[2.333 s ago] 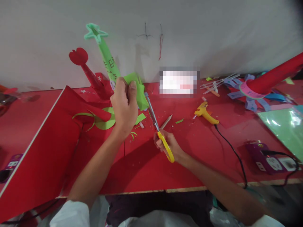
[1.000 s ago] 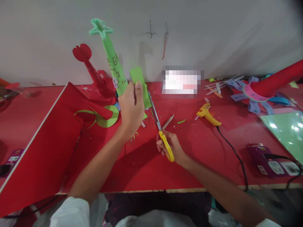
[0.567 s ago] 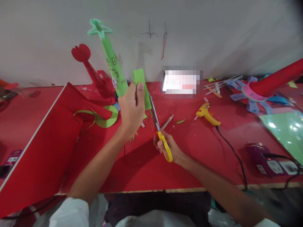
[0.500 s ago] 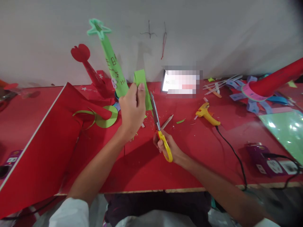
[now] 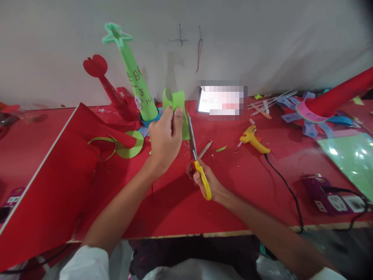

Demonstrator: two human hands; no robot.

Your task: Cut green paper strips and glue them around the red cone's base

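**Reader:** What changes from the view of one second earlier?

**Author:** There, the green paper (image 5: 178, 102) rises as a single flat strip above my left hand (image 5: 165, 144); here, its upper end shows a curled loop beside a folded tab. The foot of the green cone (image 5: 136, 79), partly covered there, is now exposed, seated in a blue ring (image 5: 147, 122).

**Reader:** How do your fingers stand?

**Author:** Those of my left hand are closed in a pinch, thumb over the paper, holding it above the bench (image 5: 239, 212). Those of my right hand (image 5: 210, 178) are wrapped through the handles of the scissors (image 5: 200, 172). The blades lie just beside the paper's lower right edge; whether they touch, I cannot tell.

**Reader:** Materials and shapes?

**Author:** The paper is smooth and matte. The scissors join metal blades to glossy yellow loops. The cone bears dark handwriting and a fuzzy, mint-coloured star outline (image 5: 126, 37).

**Reader:** And the counts?

**Author:** One pair of scissors, one green cone, one yellow glue gun (image 5: 255, 140) with a black cord (image 5: 281, 178), and two purple socket boxes (image 5: 328, 196), one near each end.
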